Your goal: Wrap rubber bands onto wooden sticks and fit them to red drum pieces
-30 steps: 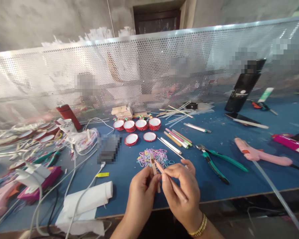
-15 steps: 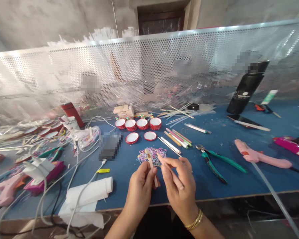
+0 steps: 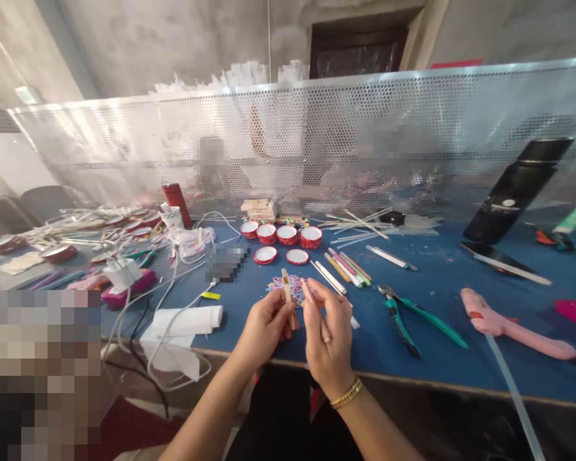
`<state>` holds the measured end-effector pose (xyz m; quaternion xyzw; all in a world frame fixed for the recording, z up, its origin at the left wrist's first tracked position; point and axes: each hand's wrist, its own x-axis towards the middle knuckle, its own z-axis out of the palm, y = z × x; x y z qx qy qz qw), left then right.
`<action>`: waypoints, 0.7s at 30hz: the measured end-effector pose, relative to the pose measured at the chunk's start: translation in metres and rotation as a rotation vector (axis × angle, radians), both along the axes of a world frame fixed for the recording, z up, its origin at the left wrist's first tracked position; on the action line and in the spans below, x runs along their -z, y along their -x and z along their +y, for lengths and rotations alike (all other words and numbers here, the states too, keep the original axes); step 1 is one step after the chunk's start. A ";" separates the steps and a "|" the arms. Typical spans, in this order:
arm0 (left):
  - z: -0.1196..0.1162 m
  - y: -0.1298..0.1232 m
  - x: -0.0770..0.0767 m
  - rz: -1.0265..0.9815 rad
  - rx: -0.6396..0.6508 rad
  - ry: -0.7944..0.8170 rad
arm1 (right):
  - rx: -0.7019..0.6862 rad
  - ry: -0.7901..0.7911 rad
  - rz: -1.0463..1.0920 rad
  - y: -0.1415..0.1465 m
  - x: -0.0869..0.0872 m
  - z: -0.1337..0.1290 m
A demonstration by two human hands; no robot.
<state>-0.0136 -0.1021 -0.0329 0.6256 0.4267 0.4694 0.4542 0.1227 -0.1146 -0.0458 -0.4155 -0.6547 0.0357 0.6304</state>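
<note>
My left hand (image 3: 267, 326) is closed on a flat wooden stick (image 3: 287, 286), which points up and has a dark mark near its tip. Just to the right, my right hand (image 3: 330, 333) grips a pinkish pen (image 3: 325, 331), its tip near the upper part of the stick. Behind both hands lies a tangle of pastel cords (image 3: 295, 289) on the blue table (image 3: 249, 342). A gold bracelet (image 3: 347, 394) circles my right wrist.
Red-rimmed round tins (image 3: 287, 235) stand beyond the cords, with several coloured pens (image 3: 349, 267) to their right. Green-handled pliers (image 3: 427, 320) and a pink glue gun (image 3: 513, 328) lie at right. Cables, a white roll (image 3: 187, 319) and a blurred-out person (image 3: 38, 378) are at left.
The view has swung left, so the table items appear further right and the blurred person has come into view. Both hands keep their hold on the stick and pen.
</note>
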 end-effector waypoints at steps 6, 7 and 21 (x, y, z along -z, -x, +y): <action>0.001 -0.001 0.000 0.045 0.016 -0.069 | 0.039 -0.029 0.071 0.000 0.001 0.004; 0.001 -0.001 0.000 0.049 0.016 -0.078 | 0.055 -0.049 0.068 0.000 0.001 0.004; 0.009 0.004 0.009 0.062 0.027 -0.104 | 0.172 -0.098 0.127 0.007 0.005 0.007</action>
